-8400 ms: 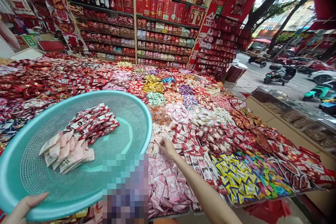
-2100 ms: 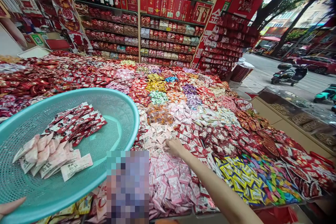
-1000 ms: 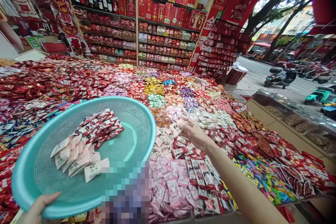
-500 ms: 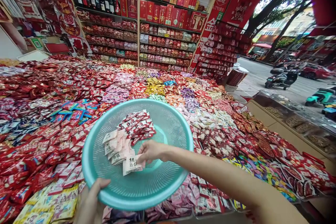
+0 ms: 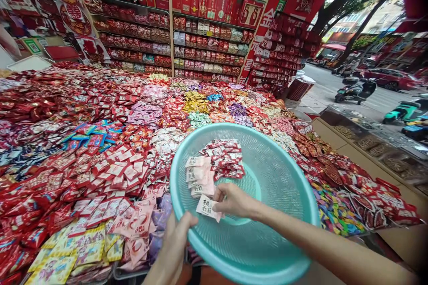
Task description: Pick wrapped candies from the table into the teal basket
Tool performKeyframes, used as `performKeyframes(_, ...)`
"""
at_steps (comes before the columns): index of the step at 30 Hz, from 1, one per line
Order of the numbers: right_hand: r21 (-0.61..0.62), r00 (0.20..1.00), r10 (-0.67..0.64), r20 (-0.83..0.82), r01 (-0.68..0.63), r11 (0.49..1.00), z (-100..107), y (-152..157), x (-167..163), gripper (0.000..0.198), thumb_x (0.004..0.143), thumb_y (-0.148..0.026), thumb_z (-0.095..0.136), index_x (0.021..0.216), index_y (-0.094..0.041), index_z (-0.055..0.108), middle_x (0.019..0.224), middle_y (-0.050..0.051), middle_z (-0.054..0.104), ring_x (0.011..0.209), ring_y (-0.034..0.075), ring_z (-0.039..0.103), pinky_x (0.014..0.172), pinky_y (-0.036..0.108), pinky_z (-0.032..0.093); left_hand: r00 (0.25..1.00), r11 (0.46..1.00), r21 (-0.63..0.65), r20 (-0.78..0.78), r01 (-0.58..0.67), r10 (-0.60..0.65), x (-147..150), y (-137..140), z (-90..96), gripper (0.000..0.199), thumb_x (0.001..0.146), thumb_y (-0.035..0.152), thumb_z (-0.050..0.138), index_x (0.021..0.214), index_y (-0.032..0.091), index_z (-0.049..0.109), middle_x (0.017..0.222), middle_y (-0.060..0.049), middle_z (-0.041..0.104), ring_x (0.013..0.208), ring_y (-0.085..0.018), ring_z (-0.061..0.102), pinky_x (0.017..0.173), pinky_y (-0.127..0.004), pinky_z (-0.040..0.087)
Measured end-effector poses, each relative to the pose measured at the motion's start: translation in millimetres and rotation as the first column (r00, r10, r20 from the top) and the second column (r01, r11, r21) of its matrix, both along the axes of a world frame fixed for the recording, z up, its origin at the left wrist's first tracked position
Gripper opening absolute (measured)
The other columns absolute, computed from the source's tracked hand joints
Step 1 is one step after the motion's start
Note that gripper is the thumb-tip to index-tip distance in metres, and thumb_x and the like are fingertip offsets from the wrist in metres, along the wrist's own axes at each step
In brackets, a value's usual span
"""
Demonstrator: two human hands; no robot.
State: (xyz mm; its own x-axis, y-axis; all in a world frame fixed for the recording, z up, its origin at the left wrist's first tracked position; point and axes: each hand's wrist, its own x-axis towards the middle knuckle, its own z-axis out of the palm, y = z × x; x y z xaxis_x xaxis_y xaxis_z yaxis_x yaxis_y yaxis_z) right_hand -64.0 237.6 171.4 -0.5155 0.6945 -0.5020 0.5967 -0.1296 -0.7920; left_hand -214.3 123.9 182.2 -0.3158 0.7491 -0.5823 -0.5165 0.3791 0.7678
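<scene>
My left hand [image 5: 175, 242] grips the left rim of a round turquoise plastic basket [image 5: 301, 191], thumb over the edge. Inside the basket, my right hand [image 5: 232, 200] pinches a small white-and-pink candy packet [image 5: 206, 207] printed with dark characters. Just behind it, several matching pink packets [image 5: 199, 176] lie in an overlapping row. Beside that row sits a pile of red-and-white packets [image 5: 225, 156]. The basket's right side and mesh bottom show bare plastic.
Heaps of wrapped candy [image 5: 117, 169] spread around the basket on a wide display. Shelves of bottles and red boxes [image 5: 214, 4] stand at the back. Clear-lidded bins [image 5: 377, 147] line the right edge, with a street and scooters [image 5: 356, 91] beyond.
The basket and both hands have shifted right in view, uncovering pink and purple packets at the left. My right hand still holds a pink packet at the front of the row.
</scene>
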Motion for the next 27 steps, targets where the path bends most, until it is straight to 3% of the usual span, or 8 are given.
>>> performKeyframes(3, 0.241, 0.986, -0.036, 0.165, -0.005, 0.971, 2, -23, 25, 0.019, 0.066, -0.009, 0.067, 0.066, -0.019, 0.052, 0.062, -0.003, 0.061, 0.063, 0.013, 0.056, 0.057, 0.023, 0.036, 0.995, 0.994, -0.049, 0.027, 0.097, -0.095, 16, -7, -1.4, 0.023, 0.061, 0.030, 0.063, 0.081, 0.019, 0.058, 0.069, 0.001, 0.056, 0.066, -0.017, 0.050, 0.061, -0.030, 0.040)
performKeyframes(6, 0.348, 0.946, -0.069, 0.318, -0.048, 0.936, 3, -44, 45, 0.014, 0.071, -0.015, 0.064, 0.070, -0.020, 0.051, 0.068, -0.001, 0.061, 0.067, 0.015, 0.053, 0.057, 0.024, 0.030, 0.986, 0.983, -0.078, 0.034, 0.166, -0.163, 29, -15, -5.1, 0.023, 0.061, 0.029, 0.060, 0.082, 0.020, 0.058, 0.071, 0.000, 0.056, 0.070, -0.018, 0.051, 0.064, -0.031, 0.041)
performKeyframes(10, 0.355, 0.918, -0.090, 0.385, -0.058, 0.933, -1, -66, 65, 0.014, 0.076, -0.017, 0.056, 0.070, -0.021, 0.044, 0.068, 0.000, 0.057, 0.063, 0.014, 0.049, 0.055, 0.026, 0.025, 0.971, 0.970, -0.064, 0.050, 0.236, -0.233, 44, -22, -11.4, 0.022, 0.060, 0.028, 0.058, 0.080, 0.020, 0.056, 0.071, 0.000, 0.056, 0.071, -0.018, 0.050, 0.065, -0.032, 0.041)
performKeyframes(18, 0.377, 0.933, -0.181, 0.311, 0.053, 0.925, -17, -107, 104, 0.014, 0.079, -0.015, 0.048, 0.072, -0.022, 0.038, 0.075, 0.001, 0.058, 0.072, 0.016, 0.052, 0.060, 0.025, 0.031, 0.934, 0.933, -0.054, -0.002, 0.356, -0.356, 74, -36, -19.8, 0.017, 0.058, 0.024, 0.055, 0.074, 0.020, 0.057, 0.064, 0.002, 0.053, 0.063, -0.016, 0.047, 0.059, -0.029, 0.039)
performKeyframes(27, 0.353, 0.890, -0.278, 0.361, 0.146, 0.924, -28, -150, 109, 0.016, 0.079, -0.018, 0.050, 0.070, -0.022, 0.037, 0.073, 0.000, 0.056, 0.069, 0.015, 0.049, 0.061, 0.026, 0.032, 0.852, 0.851, -0.033, 0.032, 0.524, -0.523, 71, -50, -20.9, 0.022, 0.059, 0.019, 0.055, 0.080, 0.020, 0.058, 0.062, 0.003, 0.051, 0.062, -0.016, 0.047, 0.060, -0.028, 0.039)
